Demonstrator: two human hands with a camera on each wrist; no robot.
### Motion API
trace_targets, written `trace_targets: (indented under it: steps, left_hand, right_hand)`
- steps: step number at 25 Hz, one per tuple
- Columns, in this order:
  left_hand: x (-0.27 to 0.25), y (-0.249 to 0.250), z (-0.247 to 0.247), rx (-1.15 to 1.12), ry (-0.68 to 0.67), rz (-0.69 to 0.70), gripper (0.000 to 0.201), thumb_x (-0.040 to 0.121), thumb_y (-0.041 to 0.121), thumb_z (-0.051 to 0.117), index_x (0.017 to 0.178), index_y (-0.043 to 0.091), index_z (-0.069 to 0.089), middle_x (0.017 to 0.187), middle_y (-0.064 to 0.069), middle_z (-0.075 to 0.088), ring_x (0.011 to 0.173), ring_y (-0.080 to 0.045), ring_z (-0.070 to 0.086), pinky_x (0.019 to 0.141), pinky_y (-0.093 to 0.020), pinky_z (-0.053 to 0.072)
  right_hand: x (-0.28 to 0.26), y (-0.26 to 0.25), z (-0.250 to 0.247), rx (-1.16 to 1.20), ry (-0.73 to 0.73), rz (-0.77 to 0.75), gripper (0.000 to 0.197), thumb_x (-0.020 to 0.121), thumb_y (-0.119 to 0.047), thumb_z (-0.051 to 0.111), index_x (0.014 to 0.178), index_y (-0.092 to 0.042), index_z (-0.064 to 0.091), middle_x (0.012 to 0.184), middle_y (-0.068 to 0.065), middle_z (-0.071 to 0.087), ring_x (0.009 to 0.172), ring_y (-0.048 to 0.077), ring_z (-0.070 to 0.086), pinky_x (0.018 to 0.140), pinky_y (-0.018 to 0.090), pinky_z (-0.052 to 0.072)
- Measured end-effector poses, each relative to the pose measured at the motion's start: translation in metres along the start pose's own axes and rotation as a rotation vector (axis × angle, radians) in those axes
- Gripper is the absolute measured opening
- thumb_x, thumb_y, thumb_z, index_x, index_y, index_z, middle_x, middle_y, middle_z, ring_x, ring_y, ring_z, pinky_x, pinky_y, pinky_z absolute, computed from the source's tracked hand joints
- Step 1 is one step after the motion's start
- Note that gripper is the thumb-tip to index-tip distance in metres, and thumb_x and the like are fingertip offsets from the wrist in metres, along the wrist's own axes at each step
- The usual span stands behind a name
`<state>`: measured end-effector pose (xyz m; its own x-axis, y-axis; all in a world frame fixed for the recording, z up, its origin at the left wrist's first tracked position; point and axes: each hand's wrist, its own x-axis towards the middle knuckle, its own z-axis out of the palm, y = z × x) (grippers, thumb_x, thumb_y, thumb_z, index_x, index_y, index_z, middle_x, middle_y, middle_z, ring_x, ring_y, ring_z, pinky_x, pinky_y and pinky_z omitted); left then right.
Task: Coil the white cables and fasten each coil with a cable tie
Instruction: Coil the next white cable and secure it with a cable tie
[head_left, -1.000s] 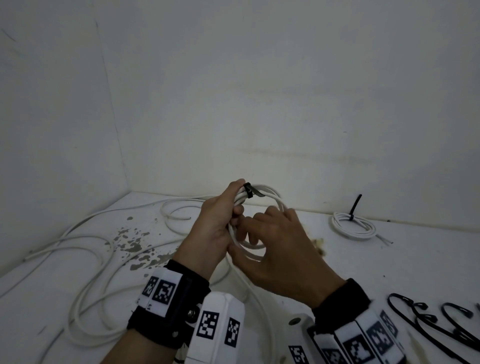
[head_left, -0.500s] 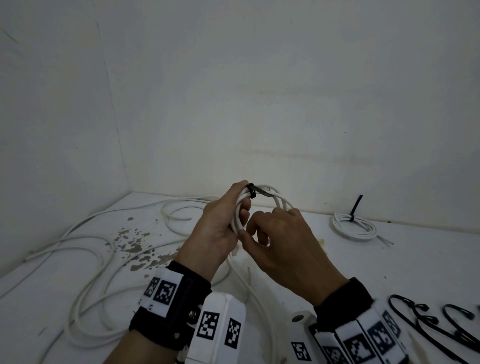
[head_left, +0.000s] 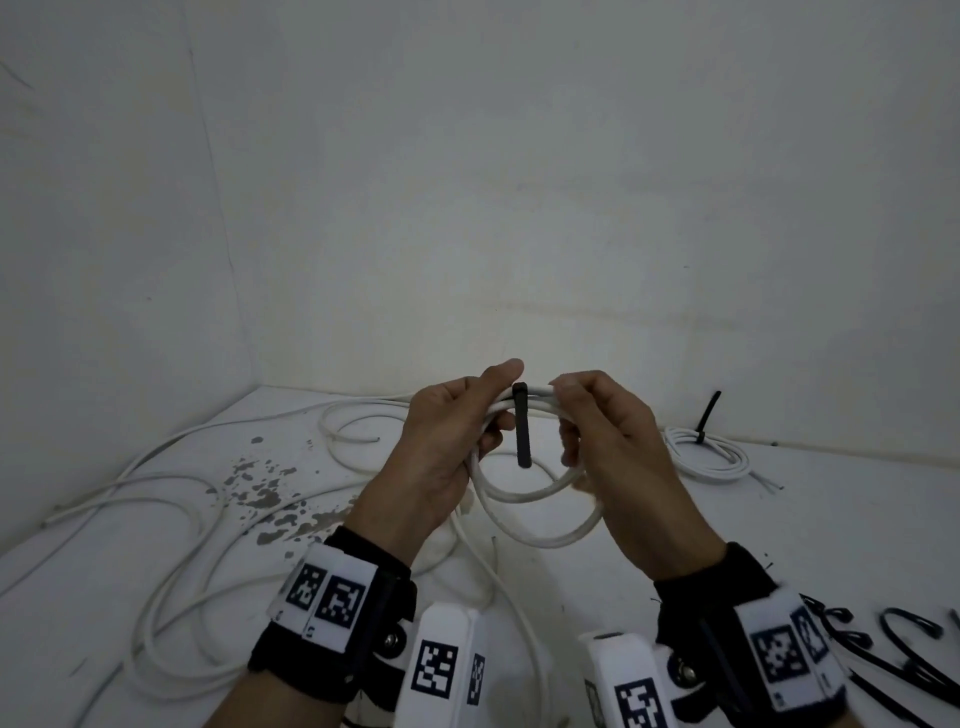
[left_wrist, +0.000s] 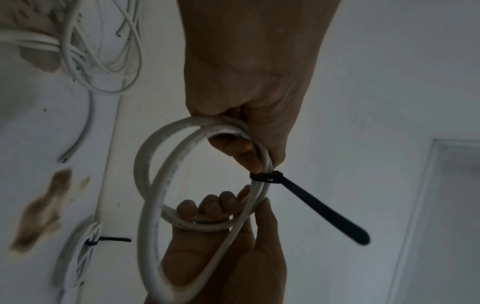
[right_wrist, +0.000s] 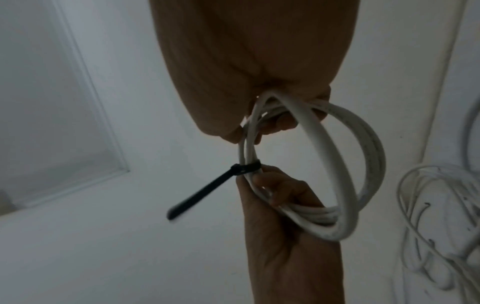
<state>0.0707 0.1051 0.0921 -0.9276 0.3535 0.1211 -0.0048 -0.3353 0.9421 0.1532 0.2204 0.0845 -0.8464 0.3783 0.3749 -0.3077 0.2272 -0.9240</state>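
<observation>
Centrally, above the white surface, both hands hold a small coil of white cable clear of it. Left hand: fingers curled through the loops, thumb on top, clamped on the coil beside the black cable tie. Right hand: fingers likewise curled round the turns on the other side of the tie. The tie sits snug round the bunched strands between the two grips; its free tail hangs loose. Gripping on both sides presumably keeps the turns together and presents the fastening for inspection; this coil appears fastened.

Compared with half a second earlier, the right hand has left the tie region and moved outward to the coil's right side, the hands now stand apart, and the tail, then lying short across the top, now hangs down in full view.

Near the far edge of the surface, to the right, lies a finished coil with its own tie. Loose cable sprawls toward the left edge, over dark stains. Spare ties lie at the near right corner.
</observation>
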Motion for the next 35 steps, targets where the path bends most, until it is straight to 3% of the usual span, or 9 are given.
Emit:
trace_targets:
  steps: [3, 7, 11, 16, 20, 23, 27, 30, 35]
  left_hand:
    - [-0.003, 0.003, -0.001, 0.012, -0.015, 0.006, 0.044, 0.072, 0.052, 0.07, 0.066, 0.009, 0.062, 0.049, 0.001, 0.051, 0.04, -0.007, 0.044, 0.043, -0.017, 0.04]
    - [-0.005, 0.002, 0.002, 0.032, 0.009, 0.023, 0.047, 0.061, 0.056, 0.072, 0.07, 0.012, 0.061, 0.05, 0.002, 0.05, 0.042, -0.008, 0.042, 0.044, -0.018, 0.039]
    - [-0.005, -0.001, 0.005, 0.032, 0.078, 0.087, 0.047, 0.06, 0.056, 0.075, 0.067, 0.013, 0.056, 0.049, 0.003, 0.049, 0.042, -0.01, 0.04, 0.045, -0.021, 0.037]
    - [-0.005, 0.002, 0.004, 0.04, 0.13, 0.137, 0.048, 0.062, 0.055, 0.074, 0.065, 0.013, 0.052, 0.048, 0.004, 0.055, 0.042, -0.007, 0.047, 0.049, -0.021, 0.044]
    - [-0.002, 0.003, 0.001, 0.033, 0.13, 0.105, 0.037, 0.077, 0.036, 0.079, 0.064, 0.014, 0.053, 0.049, 0.004, 0.057, 0.042, -0.007, 0.05, 0.047, -0.02, 0.043]
    - [0.001, 0.001, 0.001, 0.053, 0.148, 0.095, 0.023, 0.083, 0.022, 0.076, 0.072, 0.009, 0.062, 0.049, 0.003, 0.057, 0.042, -0.008, 0.047, 0.047, -0.021, 0.042]
    - [0.0, -0.005, -0.002, 0.068, 0.133, 0.132, 0.02, 0.084, 0.016, 0.075, 0.081, -0.003, 0.068, 0.061, -0.008, 0.063, 0.056, -0.017, 0.056, 0.06, -0.03, 0.049]
    - [0.001, -0.006, -0.003, 0.061, 0.115, 0.122, 0.021, 0.083, 0.015, 0.076, 0.085, -0.003, 0.066, 0.069, -0.014, 0.064, 0.065, -0.025, 0.059, 0.068, -0.037, 0.051]
    - [0.0, 0.0, -0.001, 0.058, 0.008, 0.019, 0.017, 0.089, 0.022, 0.07, 0.082, 0.008, 0.064, 0.056, -0.001, 0.057, 0.045, -0.008, 0.049, 0.044, -0.018, 0.04]
  right_hand:
    - [0.003, 0.001, -0.002, 0.094, -0.009, 0.016, 0.023, 0.102, -0.026, 0.054, 0.087, -0.02, 0.071, 0.066, -0.006, 0.047, 0.065, 0.011, 0.038, 0.063, 0.029, 0.035]
    - [0.003, 0.0, -0.002, 0.128, -0.032, 0.025, 0.02, 0.101, -0.02, 0.055, 0.088, -0.018, 0.07, 0.065, -0.013, 0.053, 0.063, 0.003, 0.046, 0.068, 0.026, 0.036]
    - [-0.001, -0.002, 0.004, 0.016, -0.01, -0.121, 0.02, 0.103, -0.02, 0.051, 0.097, -0.011, 0.069, 0.065, -0.023, 0.062, 0.062, -0.006, 0.054, 0.065, 0.012, 0.041]
    - [-0.005, 0.006, 0.016, -0.148, 0.035, -0.349, 0.015, 0.101, -0.025, 0.056, 0.098, -0.016, 0.068, 0.088, -0.013, 0.072, 0.082, 0.003, 0.066, 0.068, 0.015, 0.048]
    - [-0.001, 0.009, 0.013, -0.155, 0.044, -0.388, 0.015, 0.1, -0.023, 0.058, 0.101, -0.014, 0.07, 0.089, -0.011, 0.073, 0.083, 0.002, 0.067, 0.07, 0.01, 0.046]
    - [-0.002, 0.008, 0.011, -0.218, 0.022, -0.389, 0.016, 0.102, -0.024, 0.055, 0.106, -0.018, 0.069, 0.092, -0.012, 0.072, 0.082, 0.009, 0.066, 0.067, 0.018, 0.049]
    - [-0.008, -0.001, 0.014, -0.113, -0.054, -0.233, 0.036, 0.087, -0.056, 0.053, 0.108, -0.03, 0.064, 0.085, -0.019, 0.07, 0.08, 0.002, 0.065, 0.066, 0.017, 0.049]
    - [-0.006, -0.003, 0.012, -0.025, -0.068, -0.145, 0.019, 0.089, -0.036, 0.07, 0.106, -0.026, 0.069, 0.083, -0.01, 0.073, 0.071, 0.002, 0.066, 0.063, 0.015, 0.049]
    - [-0.003, -0.005, 0.001, 0.061, -0.106, -0.109, 0.016, 0.09, -0.01, 0.069, 0.105, -0.015, 0.071, 0.08, -0.009, 0.074, 0.068, -0.001, 0.065, 0.06, 0.012, 0.046]
